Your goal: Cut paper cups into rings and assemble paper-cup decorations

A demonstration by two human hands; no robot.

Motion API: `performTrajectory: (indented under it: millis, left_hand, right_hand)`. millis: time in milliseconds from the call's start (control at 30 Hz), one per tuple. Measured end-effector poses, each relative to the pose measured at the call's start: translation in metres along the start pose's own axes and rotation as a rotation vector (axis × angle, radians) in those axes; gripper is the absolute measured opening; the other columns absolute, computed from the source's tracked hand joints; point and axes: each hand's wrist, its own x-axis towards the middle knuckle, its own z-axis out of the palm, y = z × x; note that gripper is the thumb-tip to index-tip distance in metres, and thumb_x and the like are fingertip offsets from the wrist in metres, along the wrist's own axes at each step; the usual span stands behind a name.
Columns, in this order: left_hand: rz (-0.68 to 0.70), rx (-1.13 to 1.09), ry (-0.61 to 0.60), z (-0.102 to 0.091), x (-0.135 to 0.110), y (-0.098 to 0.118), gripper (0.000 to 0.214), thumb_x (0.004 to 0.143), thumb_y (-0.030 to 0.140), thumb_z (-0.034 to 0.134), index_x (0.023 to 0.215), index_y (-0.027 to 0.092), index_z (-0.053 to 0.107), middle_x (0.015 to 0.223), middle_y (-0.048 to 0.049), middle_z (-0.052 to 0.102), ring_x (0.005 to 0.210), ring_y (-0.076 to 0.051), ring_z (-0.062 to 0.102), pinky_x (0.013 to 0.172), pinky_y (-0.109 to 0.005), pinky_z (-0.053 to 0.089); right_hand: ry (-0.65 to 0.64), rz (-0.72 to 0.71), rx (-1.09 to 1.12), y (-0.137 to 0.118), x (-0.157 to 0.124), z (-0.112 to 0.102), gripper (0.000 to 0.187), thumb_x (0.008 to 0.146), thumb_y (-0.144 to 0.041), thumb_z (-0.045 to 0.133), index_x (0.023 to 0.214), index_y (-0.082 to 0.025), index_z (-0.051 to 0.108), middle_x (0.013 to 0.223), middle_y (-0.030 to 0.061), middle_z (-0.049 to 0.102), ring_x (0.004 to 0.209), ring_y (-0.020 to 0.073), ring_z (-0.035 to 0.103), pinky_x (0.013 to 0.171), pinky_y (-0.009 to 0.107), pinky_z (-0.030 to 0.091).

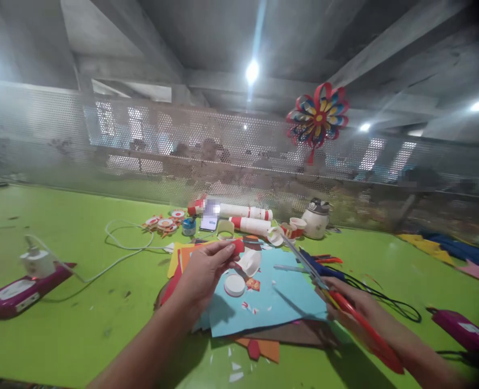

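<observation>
Between the thumb and fingers of my left hand [210, 265] is a small red piece [237, 247], perhaps paper or felt. My right hand [352, 300] grips a pair of scissors [304, 262] with red and yellow handles, its blades pointing up and to the left. The two hands are apart, and the blades do not touch the red piece. Below them lies a light blue sheet [291, 302] on a stack of coloured sheets. On it are a round white lid [234, 285], a crumpled white piece [250, 263], a small red-orange picture [253, 284] and tiny scraps.
Behind the sheets stand white tubes with red bands [251, 226], a phone [209, 220], a blue jar [189, 227], paper cups [298, 226] and a white kettle-like pot [317, 220]. A purple power strip [20, 296] with a charger cable lies left. A dark cord [385, 299] runs right.
</observation>
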Motion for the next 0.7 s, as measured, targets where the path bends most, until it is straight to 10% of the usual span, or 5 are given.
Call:
performTrajectory:
  millis: [300,700]
  left_hand:
    - [0.05,0.075,-0.093,0.016,-0.016,0.021,0.017,0.07,0.026,0.076,0.082,0.015,0.071,0.076,-0.0046,0.068,0.067,-0.01,0.059,0.064,-0.022,0.045]
    - [-0.009,0.161,-0.083,0.011,-0.003,0.018,0.015,0.073,0.028,0.073,0.075,0.015,0.065,0.069,0.0004,0.057,0.065,-0.008,0.047,0.063,-0.022,0.036]
  right_hand:
    - [-0.259,-0.171,0.583,-0.087,0.02,0.046,0.033,0.093,-0.049,0.041,0.093,-0.017,0.052,0.08,0.0058,0.057,0.072,0.017,0.057,0.067,0.03,0.048]
    - [-0.121,-0.218,0.588,-0.095,0.024,0.082,0.055,0.089,-0.063,0.033,0.118,-0.02,0.05,0.085,0.0075,0.057,0.073,0.0175,0.054,0.065,0.03,0.047]
